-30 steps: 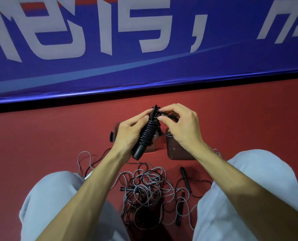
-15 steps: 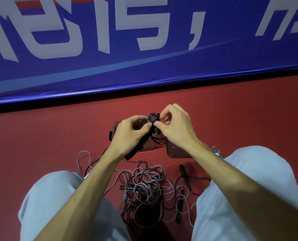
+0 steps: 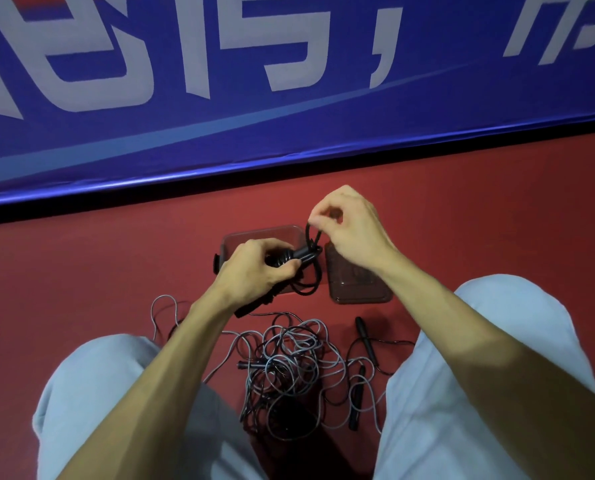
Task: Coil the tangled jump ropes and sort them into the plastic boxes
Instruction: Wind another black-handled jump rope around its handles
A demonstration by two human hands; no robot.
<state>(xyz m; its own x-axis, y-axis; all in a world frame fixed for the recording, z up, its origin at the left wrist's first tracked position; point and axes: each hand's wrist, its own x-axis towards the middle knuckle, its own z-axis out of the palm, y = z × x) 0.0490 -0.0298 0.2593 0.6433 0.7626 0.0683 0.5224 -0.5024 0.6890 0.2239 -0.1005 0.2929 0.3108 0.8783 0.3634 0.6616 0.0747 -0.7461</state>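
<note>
A blue banner [image 3: 289,143] with large white characters [image 3: 254,46] and a paler blue curved stripe [image 3: 220,123] stands along the far edge of the dull red floor [image 3: 81,271], with a dark gap [image 3: 81,216] under its hem. 2 knees in pale grey trousers, the left knee [image 3: 91,393] and the right knee [image 3: 497,341], frame the near edge.

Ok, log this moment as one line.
left hand grips rope handles | right hand pinches cord | tangled ropes on floor

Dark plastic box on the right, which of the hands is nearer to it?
Right. The right hand pinches the black jump rope over the dark plastic box's far edge; the left hand grips the same rope further left, over the clear box.
</note>
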